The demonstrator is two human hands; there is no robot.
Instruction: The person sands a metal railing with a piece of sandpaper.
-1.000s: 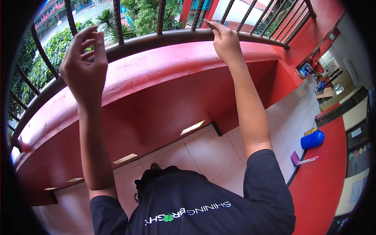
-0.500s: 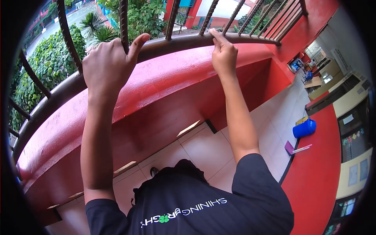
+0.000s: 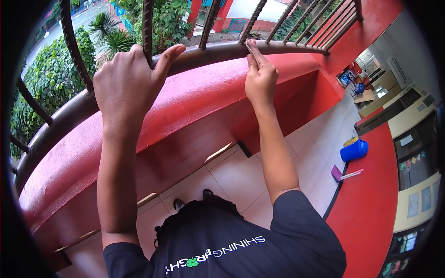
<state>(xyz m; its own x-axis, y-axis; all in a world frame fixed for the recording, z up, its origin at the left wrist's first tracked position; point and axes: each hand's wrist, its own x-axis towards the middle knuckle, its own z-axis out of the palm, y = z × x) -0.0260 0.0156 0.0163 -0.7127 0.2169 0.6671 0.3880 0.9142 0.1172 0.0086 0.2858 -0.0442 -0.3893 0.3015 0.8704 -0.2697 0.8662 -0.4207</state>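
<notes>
A dark, curved metal handrail [image 3: 204, 54] runs across the top of a red wall, with twisted bars rising from it. Over the rail at the left lies my left hand [image 3: 126, 81], fingers wrapped around its far side and thumb along the near side beside a bar. My right hand [image 3: 260, 74] is turned edge-on farther right. Its fingers are stretched and close together, with the tips against the rail near the foot of a twisted bar [image 3: 252, 21]. I see nothing held in it, though its palm is partly hidden.
Below the rail are a glossy red wall [image 3: 199, 95] and pale floor tiles [image 3: 236, 171]. To the right, a blue container [image 3: 354, 150] and a purple dustpan [image 3: 336, 173] stand by a red ledge [image 3: 364, 208]. Green shrubs [image 3: 51, 78] grow beyond the bars.
My right hand has shifted slightly down and left, its fingertips lower against the rail. My left hand keeps its hold. The view has moved a little, and both shoes now show.
</notes>
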